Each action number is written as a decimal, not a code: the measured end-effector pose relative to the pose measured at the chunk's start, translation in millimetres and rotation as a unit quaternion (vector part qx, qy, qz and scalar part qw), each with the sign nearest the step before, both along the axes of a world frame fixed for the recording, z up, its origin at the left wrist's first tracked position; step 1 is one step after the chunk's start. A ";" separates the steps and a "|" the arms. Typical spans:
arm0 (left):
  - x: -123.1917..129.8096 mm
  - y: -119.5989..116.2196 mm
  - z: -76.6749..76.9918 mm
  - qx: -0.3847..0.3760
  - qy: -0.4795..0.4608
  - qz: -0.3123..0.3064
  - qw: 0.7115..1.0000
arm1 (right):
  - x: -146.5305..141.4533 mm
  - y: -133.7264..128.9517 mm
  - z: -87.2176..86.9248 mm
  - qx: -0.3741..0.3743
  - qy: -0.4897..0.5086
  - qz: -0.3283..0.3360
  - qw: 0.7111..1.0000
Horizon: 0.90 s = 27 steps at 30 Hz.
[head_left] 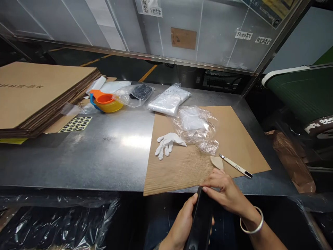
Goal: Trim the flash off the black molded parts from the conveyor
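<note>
My left hand point(183, 220) is wrapped round a long, narrow black part point(200, 222), which tilts up from the bottom edge of the view. At its far end my right hand point(218, 185) is closed, with thumb and fingers on the tip of the part; whether something small is between them is hidden. Just beyond my right fingers lies a pale beige rounded piece point(216, 162). A slim white pen-like tool point(236, 166) marked A26, with a metal tip, rests to its right. Further left, a white glove point(169, 142) lies on a cardboard sheet point(236, 139).
Crumpled clear plastic point(199, 126) and a white plastic packet point(169, 99) lie farther back. Orange and yellow cups point(106, 100) stand beside a bagged black item point(142, 91). Stacked cardboard point(44, 93) fills the left of the metal table point(117, 156). A green conveyor point(304, 90) is at right.
</note>
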State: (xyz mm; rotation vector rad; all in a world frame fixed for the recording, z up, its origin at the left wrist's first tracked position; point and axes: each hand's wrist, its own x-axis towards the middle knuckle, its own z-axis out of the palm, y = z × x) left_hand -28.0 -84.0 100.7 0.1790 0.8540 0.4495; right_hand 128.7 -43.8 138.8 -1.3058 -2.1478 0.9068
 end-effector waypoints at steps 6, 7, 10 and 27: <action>1.5 -3.0 -4.7 -0.031 0.003 -0.024 0.999 | -0.9 -3.0 -1.9 -0.002 -0.002 -0.001 1.000; 1.6 -2.8 -5.1 -0.035 0.002 -0.029 0.999 | -0.6 -2.6 -3.8 -0.011 0.009 -0.024 1.000; 0.6 0.4 -5.0 -0.057 -0.022 -0.014 0.998 | 1.3 -3.9 -10.8 -0.055 0.063 -0.131 0.988; -1.1 2.1 -1.7 0.078 0.091 0.231 0.966 | -29.7 -52.8 -32.3 -0.204 0.139 -0.182 0.952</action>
